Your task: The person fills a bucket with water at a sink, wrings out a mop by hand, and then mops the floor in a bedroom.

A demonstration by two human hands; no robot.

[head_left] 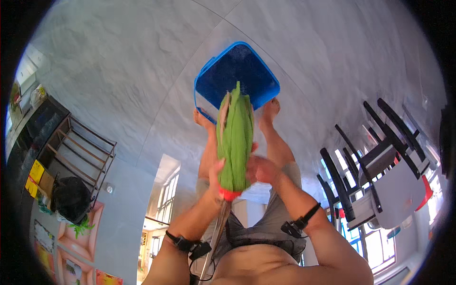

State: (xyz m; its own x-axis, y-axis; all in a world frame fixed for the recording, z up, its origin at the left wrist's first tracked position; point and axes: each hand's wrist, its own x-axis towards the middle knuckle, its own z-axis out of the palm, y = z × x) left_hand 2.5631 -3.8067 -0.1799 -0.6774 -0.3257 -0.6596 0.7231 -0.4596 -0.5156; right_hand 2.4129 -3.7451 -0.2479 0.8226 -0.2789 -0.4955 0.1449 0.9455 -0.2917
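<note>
Head view, frame centre: I see my left hand (217, 176) and right hand (260, 169) both gripping the green mop head (235, 142); blue bucket (236, 76) above; chairs (375, 166) right.

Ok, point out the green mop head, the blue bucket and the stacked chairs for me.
green mop head (235, 142), head view, middle of the bunched strands.
blue bucket (216, 71), head view, inside near the left rim.
stacked chairs (380, 180), head view, a grey seat in the stack at the right.

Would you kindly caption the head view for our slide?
Both hands, left hand and right hand, grip a green mop head above a blue bucket.
</note>
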